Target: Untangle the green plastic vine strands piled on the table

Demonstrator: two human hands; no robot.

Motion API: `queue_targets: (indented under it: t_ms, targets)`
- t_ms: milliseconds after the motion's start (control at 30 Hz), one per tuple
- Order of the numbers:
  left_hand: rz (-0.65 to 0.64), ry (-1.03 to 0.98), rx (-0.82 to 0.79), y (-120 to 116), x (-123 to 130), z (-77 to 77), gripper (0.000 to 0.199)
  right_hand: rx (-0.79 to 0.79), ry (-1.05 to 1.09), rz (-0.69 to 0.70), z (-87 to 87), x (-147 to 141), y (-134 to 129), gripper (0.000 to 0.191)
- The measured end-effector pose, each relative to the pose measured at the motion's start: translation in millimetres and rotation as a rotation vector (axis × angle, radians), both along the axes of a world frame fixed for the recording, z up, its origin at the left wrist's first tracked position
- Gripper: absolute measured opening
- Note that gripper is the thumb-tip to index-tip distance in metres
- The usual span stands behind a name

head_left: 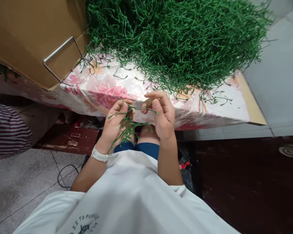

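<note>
My left hand (115,125), with a white band at its wrist, pinches a small bunch of thin green stems (128,128) that hangs below its fingers. To the right, my right hand (162,113) has its thumb and fingers apart, facing the bunch. One stem from the bunch reaches across to just beside the right thumb; I cannot make out whether the two touch. Beyond both hands, a large heap of similar green stems (180,42) with small knobbed ends lies on a floral tablecloth (107,89).
A cardboard box (34,35) and a bent metal wire frame (60,50) stand at the table's left. Another person's striped clothing (8,131) shows at the left edge. Loose stems lie along the table's front. Dark red wooden surface (246,175) at the right.
</note>
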State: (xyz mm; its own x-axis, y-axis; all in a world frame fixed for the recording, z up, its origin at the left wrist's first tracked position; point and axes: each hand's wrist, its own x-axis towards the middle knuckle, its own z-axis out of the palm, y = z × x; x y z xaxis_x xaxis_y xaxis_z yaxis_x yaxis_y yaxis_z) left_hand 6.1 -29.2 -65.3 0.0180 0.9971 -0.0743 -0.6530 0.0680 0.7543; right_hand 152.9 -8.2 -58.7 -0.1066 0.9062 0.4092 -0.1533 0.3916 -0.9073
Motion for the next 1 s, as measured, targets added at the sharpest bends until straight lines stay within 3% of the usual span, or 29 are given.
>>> queue_targets:
  t_ms: [100,267,367,533,600,800,1000]
  targets:
    - [0.075,0.126,0.04,-2,2,1.2,0.035,-0.078,0.09,0.062,-5.6,-8,-8,0.04]
    - [0.215,0.304,0.102,-2,4,-1.5,0.038,-0.096,0.152,0.03,-8.8,-7,-11,0.056]
    - [0.227,0.373,0.148,-5,7,-4.0,0.038,-0.11,0.198,0.003,-9.2,-12,-11,0.059]
    - [0.16,0.376,0.146,-12,15,-2.1,0.037,-0.26,0.377,-0.086,-3.3,-20,-12,0.032]
    - [0.117,0.314,0.121,-14,16,-0.3,0.038,-0.303,0.471,-0.025,1.2,-18,-12,0.027]
    - [-0.181,-0.02,0.032,-19,13,3.7,0.037,-0.389,0.67,0.119,7.7,-13,-15,0.018]
    - [-0.334,-0.077,0.052,-22,4,-0.9,0.039,-0.501,0.738,0.321,7.9,-12,-22,0.013]
